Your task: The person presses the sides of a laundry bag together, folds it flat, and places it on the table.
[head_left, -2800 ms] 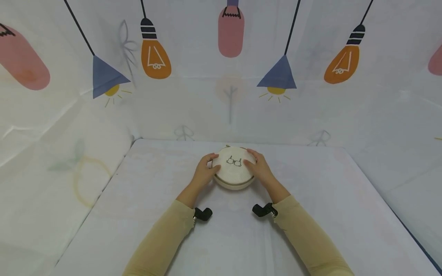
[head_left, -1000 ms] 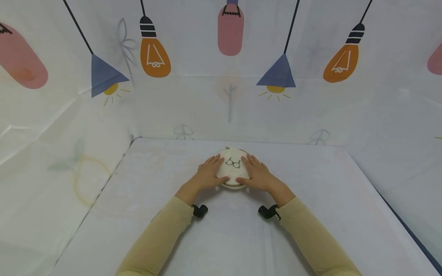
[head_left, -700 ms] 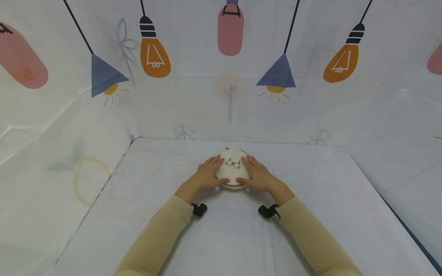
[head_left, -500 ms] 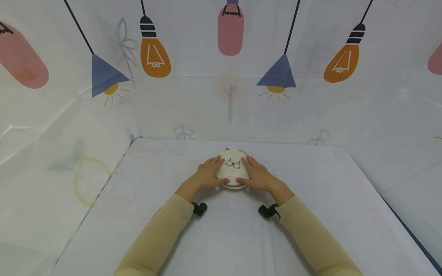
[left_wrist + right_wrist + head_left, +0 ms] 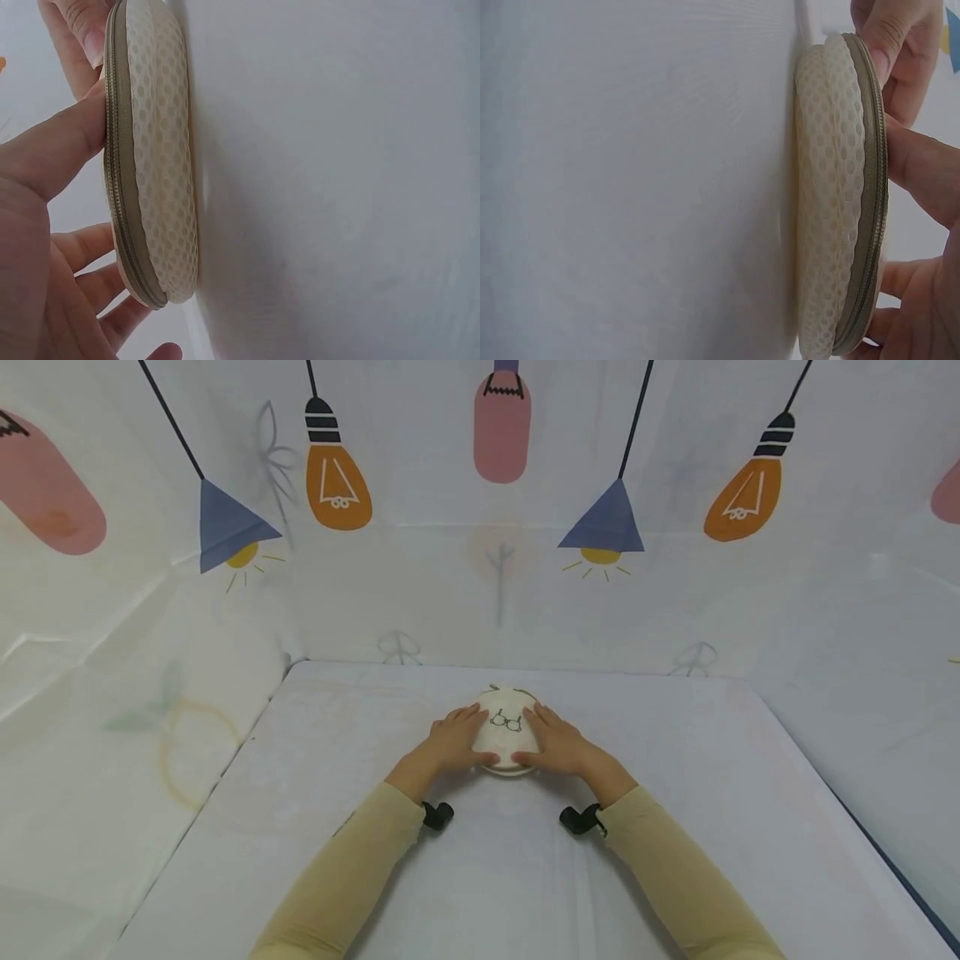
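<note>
A round cream mesh pouch [image 5: 507, 745] with a line drawing of glasses on its top lies on the white table. From the side, in the left wrist view, the pouch [image 5: 166, 150] looks low and bulging, with a brown zipper [image 5: 120, 165] round its upper edge that appears shut along the visible part. My left hand [image 5: 450, 742] rests on the pouch's left side, fingers extended and thumb along the near edge. Mirroring it, my right hand [image 5: 562, 745] presses on the right side. Both thumbs [image 5: 922, 161] touch the top and nearly meet.
The white-covered table [image 5: 510, 877] stretches around the pouch. Behind it hangs a white sheet [image 5: 450, 585] printed with lamps and bulbs. Small black cameras [image 5: 437, 816] sit at both wrists.
Earliest, my hands held the pouch by its sides, and it stood taller. Since then they have moved onto its top and the pouch looks flatter. In the last half second it shifts slightly toward me.
</note>
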{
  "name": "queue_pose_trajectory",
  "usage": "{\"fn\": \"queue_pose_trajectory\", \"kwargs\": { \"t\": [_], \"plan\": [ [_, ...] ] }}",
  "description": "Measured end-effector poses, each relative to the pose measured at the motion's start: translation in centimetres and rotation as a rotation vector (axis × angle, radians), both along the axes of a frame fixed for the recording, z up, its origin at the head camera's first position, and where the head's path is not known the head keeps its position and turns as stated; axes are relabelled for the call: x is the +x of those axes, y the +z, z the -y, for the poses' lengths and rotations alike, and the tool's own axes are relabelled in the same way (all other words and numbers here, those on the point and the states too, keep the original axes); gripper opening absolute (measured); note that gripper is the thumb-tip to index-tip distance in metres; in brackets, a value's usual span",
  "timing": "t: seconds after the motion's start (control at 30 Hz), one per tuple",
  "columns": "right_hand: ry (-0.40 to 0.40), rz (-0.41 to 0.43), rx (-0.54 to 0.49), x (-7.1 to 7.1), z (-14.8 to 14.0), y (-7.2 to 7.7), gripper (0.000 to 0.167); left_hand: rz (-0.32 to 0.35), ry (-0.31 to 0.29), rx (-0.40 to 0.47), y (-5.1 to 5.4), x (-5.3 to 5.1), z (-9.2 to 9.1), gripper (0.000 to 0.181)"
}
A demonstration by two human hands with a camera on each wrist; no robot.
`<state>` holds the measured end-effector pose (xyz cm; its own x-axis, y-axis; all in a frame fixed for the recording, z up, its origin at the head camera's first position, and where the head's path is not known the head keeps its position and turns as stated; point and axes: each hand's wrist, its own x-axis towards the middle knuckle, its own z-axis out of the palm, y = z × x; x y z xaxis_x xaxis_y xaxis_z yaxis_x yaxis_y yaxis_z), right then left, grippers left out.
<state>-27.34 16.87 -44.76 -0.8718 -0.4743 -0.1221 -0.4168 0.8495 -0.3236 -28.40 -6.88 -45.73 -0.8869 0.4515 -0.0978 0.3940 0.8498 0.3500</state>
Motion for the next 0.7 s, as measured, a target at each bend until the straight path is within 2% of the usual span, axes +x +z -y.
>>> {"fn": "queue_pose_trajectory", "kwargs": {
  "t": [0.7],
  "plan": [
    [0.014, 0.038, 0.027, -0.24, 0.4, 0.53, 0.093, 0.001, 0.001, -0.029, -0.11, -0.04, -0.04, 0.092]
  ]
}}
